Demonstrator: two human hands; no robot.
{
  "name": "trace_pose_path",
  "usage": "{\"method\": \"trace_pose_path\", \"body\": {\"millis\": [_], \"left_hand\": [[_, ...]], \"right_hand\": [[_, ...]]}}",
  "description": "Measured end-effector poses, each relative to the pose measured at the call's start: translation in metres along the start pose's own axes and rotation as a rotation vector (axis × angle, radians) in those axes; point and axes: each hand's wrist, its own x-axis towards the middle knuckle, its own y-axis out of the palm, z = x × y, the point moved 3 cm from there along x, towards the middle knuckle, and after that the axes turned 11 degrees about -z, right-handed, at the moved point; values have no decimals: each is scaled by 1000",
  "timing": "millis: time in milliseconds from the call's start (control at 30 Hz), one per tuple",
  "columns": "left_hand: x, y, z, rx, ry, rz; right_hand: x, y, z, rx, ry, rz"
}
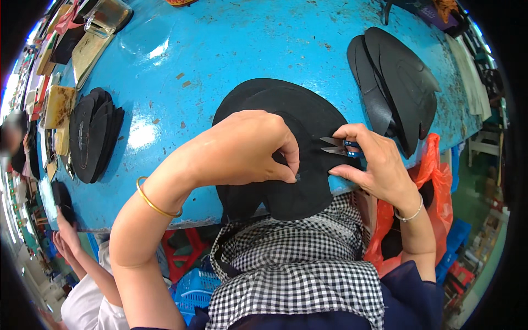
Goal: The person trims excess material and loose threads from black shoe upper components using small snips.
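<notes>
A black, curved shoe-upper-like piece (pixel 311 190) lies before me at the near edge of the blue table. Over its middle is my left hand (pixel 258 146), thumb and fingertips pinched together near its surface; what they pinch, if anything, is too small to make out. My right hand (pixel 374 162) holds small thread snips (pixel 336 146) with blue handles at the piece's right side. The snips' two blades are parted and point left, above the black material. The right thumb is near the piece's right edge.
Stacks of black pieces lie at the right (pixel 401 82) and left (pixel 93 135) of the blue table (pixel 220 49). An orange-red plastic bag (pixel 437 203) hangs beside my right arm. A blue basket (pixel 195 289) stands below. Another person's hands (pixel 67 239) are at the left.
</notes>
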Motion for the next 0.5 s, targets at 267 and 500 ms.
{"method": "trace_pose_path", "body": {"millis": [267, 500], "left_hand": [[10, 7, 9, 130, 92, -73], [9, 5, 4, 282, 207, -131]], "right_hand": [[1, -11, 0, 85, -28, 43], [12, 9, 23, -76, -333, 138]]}}
